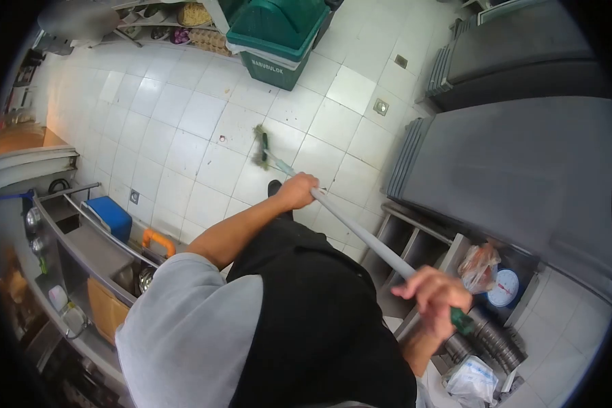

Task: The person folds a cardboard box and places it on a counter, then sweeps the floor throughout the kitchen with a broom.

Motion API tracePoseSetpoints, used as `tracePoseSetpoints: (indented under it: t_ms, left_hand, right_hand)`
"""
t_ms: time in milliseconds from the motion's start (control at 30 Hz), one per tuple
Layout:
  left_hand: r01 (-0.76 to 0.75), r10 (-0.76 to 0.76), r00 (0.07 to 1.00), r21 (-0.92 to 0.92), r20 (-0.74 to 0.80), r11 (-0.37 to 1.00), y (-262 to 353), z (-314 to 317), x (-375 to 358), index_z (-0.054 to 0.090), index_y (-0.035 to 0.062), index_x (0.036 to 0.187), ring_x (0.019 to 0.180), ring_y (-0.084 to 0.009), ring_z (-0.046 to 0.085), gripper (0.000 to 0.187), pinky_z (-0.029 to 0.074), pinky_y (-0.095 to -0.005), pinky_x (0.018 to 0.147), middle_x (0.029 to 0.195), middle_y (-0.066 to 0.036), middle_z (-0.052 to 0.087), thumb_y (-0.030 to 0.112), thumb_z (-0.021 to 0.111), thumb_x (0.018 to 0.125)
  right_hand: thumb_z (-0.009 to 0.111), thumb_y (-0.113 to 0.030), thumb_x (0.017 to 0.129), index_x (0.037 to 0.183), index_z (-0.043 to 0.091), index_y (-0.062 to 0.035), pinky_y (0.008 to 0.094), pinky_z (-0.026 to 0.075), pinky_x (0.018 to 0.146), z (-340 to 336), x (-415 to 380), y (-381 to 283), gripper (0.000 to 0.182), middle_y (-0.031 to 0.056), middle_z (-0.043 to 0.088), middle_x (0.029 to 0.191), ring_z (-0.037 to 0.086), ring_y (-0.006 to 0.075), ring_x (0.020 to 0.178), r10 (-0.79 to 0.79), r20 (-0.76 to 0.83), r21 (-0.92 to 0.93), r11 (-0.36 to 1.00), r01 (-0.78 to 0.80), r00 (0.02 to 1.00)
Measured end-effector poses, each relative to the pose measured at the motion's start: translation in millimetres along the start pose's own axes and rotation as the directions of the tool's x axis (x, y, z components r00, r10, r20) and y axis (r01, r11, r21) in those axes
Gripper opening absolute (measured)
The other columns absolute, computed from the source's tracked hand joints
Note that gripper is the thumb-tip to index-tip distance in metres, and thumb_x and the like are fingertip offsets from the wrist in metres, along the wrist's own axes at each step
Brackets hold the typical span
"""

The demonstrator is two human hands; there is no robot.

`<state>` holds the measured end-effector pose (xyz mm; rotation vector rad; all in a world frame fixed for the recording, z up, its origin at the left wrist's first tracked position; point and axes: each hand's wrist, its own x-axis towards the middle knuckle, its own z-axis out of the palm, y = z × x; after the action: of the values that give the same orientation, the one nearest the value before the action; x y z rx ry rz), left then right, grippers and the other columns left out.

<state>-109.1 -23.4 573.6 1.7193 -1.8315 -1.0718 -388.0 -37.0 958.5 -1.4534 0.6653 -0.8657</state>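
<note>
A broom with a long pale grey handle [364,234] slants across in front of my body. Its dark green head, with frayed light-green bristles [260,146], rests on the white tiled floor [204,129]. My left hand [298,192] is wrapped round the lower part of the handle, arm stretched forward. Near the top end, by the green grip [461,319], my right hand [436,296] holds the handle with its fingers curled and the index finger partly lifted. Small dark specks lie on the tiles around the broom head.
A green lidded bin [275,47] stands ahead beside a shelf with egg trays [209,41]. Grey metal cabinets [517,177] line the right. A metal counter [92,251] and blue container [109,217] are at left. A round dial scale [503,289] sits at lower right.
</note>
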Motion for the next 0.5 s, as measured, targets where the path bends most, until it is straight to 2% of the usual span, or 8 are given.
tracePoseSetpoints:
  t_ms: [67,133,233,267,333,400,433,500]
  left_hand:
    - [-0.065,0.066,0.997,-0.022,0.037,0.998,26.6,-1.4,20.7,0.071,0.0083,0.092,0.103,-0.0411,0.067,0.020,0.055,-0.0544,0.086,0.101,-0.016,0.071,0.029,0.073,0.093]
    - [-0.134,0.139,0.988,-0.075,0.066,0.988,53.4,-1.6,50.4,0.070,0.0078,0.087,0.103,-0.0392,0.066,0.026,0.055,-0.0530,0.086,0.098,-0.015,0.069,0.033,0.075,0.094]
    - [-0.189,0.187,0.982,-0.078,-0.030,0.979,84.2,8.6,113.3,0.070,0.0084,0.087,0.100,-0.0408,0.067,0.025,0.055,-0.0547,0.086,0.099,-0.016,0.069,0.033,0.076,0.093]
    - [-0.216,0.207,0.974,-0.102,-0.090,0.971,84.8,13.2,135.9,0.070,0.0086,0.088,0.099,-0.0418,0.067,0.025,0.055,-0.0553,0.086,0.099,-0.016,0.070,0.032,0.076,0.092]
    - [-0.212,0.196,0.974,-0.150,-0.115,0.966,63.3,26.2,180.7,0.070,0.0080,0.089,0.100,-0.0433,0.067,0.024,0.055,-0.0558,0.087,0.101,-0.017,0.070,0.031,0.076,0.091]
    - [-0.152,0.139,0.986,-0.141,-0.096,0.978,33.5,29.4,202.8,0.071,0.0077,0.092,0.103,-0.0433,0.067,0.020,0.056,-0.0544,0.090,0.105,-0.018,0.071,0.027,0.076,0.090]
    - [-0.093,0.086,0.994,-0.105,-0.070,0.990,12.4,24.1,195.4,0.072,0.0077,0.094,0.106,-0.0425,0.068,0.017,0.057,-0.0527,0.091,0.107,-0.018,0.071,0.023,0.075,0.088]
    - [0.038,-0.038,0.996,-0.005,-0.075,0.999,-27.9,13.2,171.1,0.072,0.0061,0.094,0.104,-0.0433,0.067,0.019,0.056,-0.0522,0.092,0.106,-0.019,0.072,0.024,0.076,0.090]
  right_hand:
    - [0.061,-0.037,0.108,0.067,0.046,-0.0085,0.0507,0.069,0.069,-9.9,10.2,-32.7,0.052,0.0085,0.055,0.062,0.068,0.0300,0.074,-0.050,0.024,-0.020,0.999,0.051,0.998]
    - [0.063,-0.033,0.104,0.065,0.047,-0.0059,0.0503,0.068,0.064,-16.3,18.6,-57.5,0.050,0.0085,0.055,0.060,0.068,0.0314,0.068,-0.116,0.054,-0.049,0.992,0.119,0.992]
    - [0.064,-0.033,0.103,0.065,0.047,-0.0046,0.0491,0.067,0.061,-14.6,45.0,-65.3,0.050,0.0086,0.055,0.059,0.068,0.0321,0.065,-0.159,0.055,-0.182,0.969,0.167,0.986]
    - [0.064,-0.034,0.104,0.066,0.047,-0.0046,0.0485,0.067,0.060,-14.3,55.7,-62.8,0.051,0.0087,0.054,0.058,0.067,0.0321,0.064,-0.164,0.048,-0.239,0.956,0.171,0.985]
    - [0.066,-0.038,0.104,0.067,0.047,-0.0050,0.0429,0.063,0.055,-19.4,80.4,-32.5,0.053,0.0084,0.053,0.060,0.065,0.0304,0.065,-0.170,0.009,-0.317,0.934,0.164,0.985]
    - [0.067,-0.033,0.105,0.068,0.048,-0.0057,0.0410,0.061,0.056,-23.7,106.1,4.5,0.050,0.0074,0.053,0.062,0.062,0.0289,0.066,-0.165,-0.052,-0.160,0.975,0.155,0.985]
    - [0.067,-0.031,0.105,0.068,0.048,-0.0056,0.0409,0.060,0.056,-28.5,117.6,17.5,0.049,0.0068,0.052,0.063,0.061,0.0286,0.066,-0.142,-0.052,-0.094,0.986,0.137,0.989]
    - [0.067,-0.028,0.105,0.068,0.048,-0.0053,0.0411,0.059,0.058,-37.0,132.9,42.4,0.047,0.0061,0.052,0.063,0.060,0.0283,0.066,-0.102,-0.025,0.010,0.995,0.102,0.994]
